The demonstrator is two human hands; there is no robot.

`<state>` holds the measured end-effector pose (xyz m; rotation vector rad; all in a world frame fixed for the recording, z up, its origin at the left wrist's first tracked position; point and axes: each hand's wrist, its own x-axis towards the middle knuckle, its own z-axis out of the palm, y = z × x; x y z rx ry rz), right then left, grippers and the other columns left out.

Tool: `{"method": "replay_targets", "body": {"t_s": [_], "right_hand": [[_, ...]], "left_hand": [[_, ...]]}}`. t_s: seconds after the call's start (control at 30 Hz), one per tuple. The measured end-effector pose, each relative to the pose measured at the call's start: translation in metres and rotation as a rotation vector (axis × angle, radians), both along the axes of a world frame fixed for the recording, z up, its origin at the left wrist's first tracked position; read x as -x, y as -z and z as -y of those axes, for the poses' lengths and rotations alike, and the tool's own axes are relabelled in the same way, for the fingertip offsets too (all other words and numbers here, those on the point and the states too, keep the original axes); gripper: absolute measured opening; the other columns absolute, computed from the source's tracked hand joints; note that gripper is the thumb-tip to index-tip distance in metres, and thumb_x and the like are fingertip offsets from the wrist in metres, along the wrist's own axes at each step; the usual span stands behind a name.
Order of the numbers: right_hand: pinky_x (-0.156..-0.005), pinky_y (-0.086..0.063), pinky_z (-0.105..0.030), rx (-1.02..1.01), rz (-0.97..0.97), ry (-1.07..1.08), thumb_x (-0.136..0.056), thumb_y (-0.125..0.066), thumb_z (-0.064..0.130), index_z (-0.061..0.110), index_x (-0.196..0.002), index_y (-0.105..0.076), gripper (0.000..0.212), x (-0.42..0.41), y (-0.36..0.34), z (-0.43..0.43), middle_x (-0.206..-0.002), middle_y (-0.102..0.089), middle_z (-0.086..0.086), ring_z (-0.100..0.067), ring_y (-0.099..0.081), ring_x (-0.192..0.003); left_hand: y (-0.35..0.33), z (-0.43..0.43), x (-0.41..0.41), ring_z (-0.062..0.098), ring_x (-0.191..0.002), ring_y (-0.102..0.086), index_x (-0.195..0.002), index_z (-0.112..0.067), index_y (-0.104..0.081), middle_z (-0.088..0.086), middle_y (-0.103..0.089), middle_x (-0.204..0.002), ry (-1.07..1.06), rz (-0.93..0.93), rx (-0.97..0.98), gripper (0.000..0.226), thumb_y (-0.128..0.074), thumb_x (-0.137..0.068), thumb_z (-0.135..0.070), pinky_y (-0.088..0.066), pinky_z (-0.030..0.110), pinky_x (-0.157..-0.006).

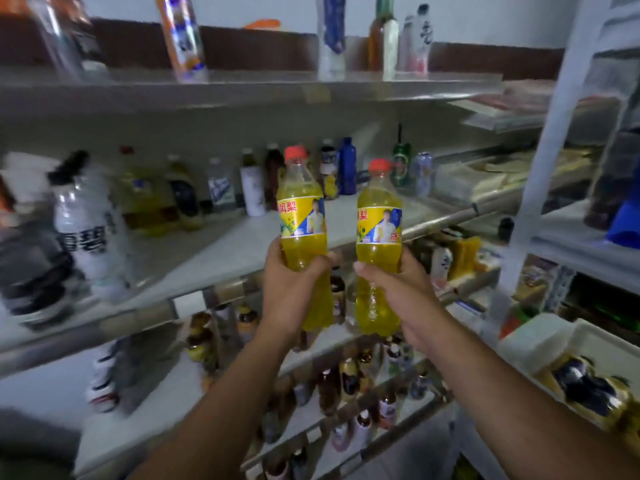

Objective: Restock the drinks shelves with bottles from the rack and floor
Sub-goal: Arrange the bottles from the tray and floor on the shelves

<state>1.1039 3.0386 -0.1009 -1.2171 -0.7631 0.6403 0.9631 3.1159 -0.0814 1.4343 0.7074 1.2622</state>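
Yellow drink is filling the two bottles that the person is holding. The fingers (323, 260) of the left hand (291, 282) are curling round the lower half of the left bottle (301, 216), and the thumb is lying across its front, just under the label. The right hand (398, 285) is gripping the right bottle (379, 220) in the same way, also below the label.

Both bottles are standing upright with red caps on top. They are side by side and near each other, with a small gap between them. They are hanging in the air in front of the edge of the middle shelf (214, 244), not resting on it.

At the back of this shelf a row of mixed drinks is standing, among them a blue bottle (347, 166) and a green bottle (401, 164). A big white bottle (90, 230) is appearing blurred at the left. On the top shelf (242, 84) a few bottles are standing well apart. The lower shelves (194, 393) are carrying many small bottles. At the right a white rack (550, 133) is rising, and a wrapped pack of bottles (585, 379) is lying near its foot.
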Motion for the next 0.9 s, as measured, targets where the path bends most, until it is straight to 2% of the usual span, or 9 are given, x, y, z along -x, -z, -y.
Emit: {"method": "replay_targets", "body": {"t_s": [0.1, 0.2, 0.33, 0.43, 0.5, 0.57, 0.7, 0.77, 0.9], "right_hand": [[-0.078, -0.058, -0.039, -0.02, 0.03, -0.093, -0.072, -0.085, 0.027, 0.03, -0.108, -0.067, 0.041, 0.027, -0.02, -0.041, -0.094, -0.077, 0.003, -0.019, -0.074, -0.088], [-0.07, -0.054, -0.03, -0.035, 0.076, -0.167, -0.076, -0.084, 0.02, 0.031, -0.107, -0.065, 0.038, 0.054, -0.038, -0.079, -0.09, -0.077, 0.008, -0.01, -0.074, -0.08], [-0.076, -0.058, -0.036, -0.05, 0.116, -0.248, -0.076, -0.083, 0.018, 0.028, -0.11, -0.066, 0.039, 0.088, -0.055, -0.133, -0.091, -0.077, 0.004, -0.017, -0.074, -0.084], [-0.077, -0.058, -0.037, -0.057, 0.15, -0.327, -0.077, -0.083, 0.017, 0.028, -0.112, -0.065, 0.042, 0.11, -0.061, -0.176, -0.092, -0.077, 0.004, -0.017, -0.074, -0.084], [-0.071, -0.058, -0.033, -0.064, 0.171, -0.382, -0.077, -0.082, 0.016, 0.029, -0.114, -0.063, 0.043, 0.124, -0.062, -0.202, -0.093, -0.077, 0.006, -0.013, -0.074, -0.083], [-0.063, -0.056, -0.022, -0.069, 0.185, -0.417, -0.077, -0.082, 0.014, 0.028, -0.114, -0.062, 0.044, 0.137, -0.057, -0.225, -0.092, -0.077, 0.008, -0.01, -0.073, -0.082], [-0.062, -0.053, -0.014, -0.071, 0.179, -0.462, -0.077, -0.083, 0.01, 0.028, -0.116, -0.061, 0.048, 0.157, -0.045, -0.266, -0.097, -0.077, 0.012, -0.005, -0.073, -0.086], [-0.061, -0.053, -0.013, -0.065, 0.162, -0.464, -0.077, -0.083, 0.01, 0.03, -0.116, -0.061, 0.048, 0.163, -0.042, -0.285, -0.096, -0.077, 0.012, -0.004, -0.073, -0.085], [-0.061, -0.053, -0.014, -0.061, 0.14, -0.45, -0.075, -0.084, 0.011, 0.029, -0.114, -0.063, 0.047, 0.171, -0.037, -0.316, -0.095, -0.077, 0.01, -0.006, -0.073, -0.084]], "left_hand": [[-0.022, -0.036, 0.031, 0.001, -0.07, -0.068, -0.116, -0.018, -0.057, -0.011, -0.071, -0.084, -0.171, 0.021, -0.044, 0.051, -0.082, -0.072, -0.015, -0.051, 0.018, -0.058], [-0.039, -0.07, 0.058, 0.0, -0.076, -0.067, -0.114, -0.022, -0.056, -0.01, -0.07, -0.092, -0.279, -0.006, -0.088, 0.052, -0.083, -0.07, -0.017, -0.051, 0.023, -0.067], [-0.053, -0.117, 0.092, 0.004, -0.086, -0.068, -0.121, -0.024, -0.054, -0.011, -0.071, -0.099, -0.362, 0.007, -0.106, 0.06, -0.083, -0.069, -0.018, -0.055, 0.03, -0.078], [-0.057, -0.155, 0.111, 0.003, -0.087, -0.068, -0.122, -0.026, -0.052, -0.013, -0.07, -0.1, -0.442, 0.001, -0.108, 0.066, -0.083, -0.064, -0.02, -0.056, 0.033, -0.08], [-0.057, -0.178, 0.121, 0.009, -0.092, -0.068, -0.121, -0.021, -0.052, -0.01, -0.07, -0.103, -0.491, -0.027, -0.107, 0.065, -0.085, -0.064, -0.019, -0.056, 0.038, -0.083], [-0.051, -0.2, 0.131, 0.019, -0.097, -0.069, -0.12, -0.013, -0.056, 0.0, -0.071, -0.107, -0.485, -0.057, -0.096, 0.06, -0.082, -0.065, -0.013, -0.056, 0.047, -0.087], [-0.032, -0.238, 0.15, 0.031, -0.099, -0.068, -0.117, -0.003, -0.059, 0.012, -0.071, -0.106, -0.493, -0.087, -0.032, 0.056, -0.076, -0.064, -0.011, -0.054, 0.055, -0.086], [-0.025, -0.255, 0.153, 0.029, -0.097, -0.068, -0.114, -0.006, -0.062, 0.01, -0.072, -0.104, -0.522, -0.094, -0.011, 0.048, -0.076, -0.068, -0.006, -0.055, 0.053, -0.085], [-0.021, -0.286, 0.145, 0.019, -0.086, -0.069, -0.095, -0.016, -0.073, 0.001, -0.074, -0.089, -0.589, -0.093, 0.031, 0.03, -0.07, -0.072, 0.002, -0.057, 0.038, -0.077]]}}
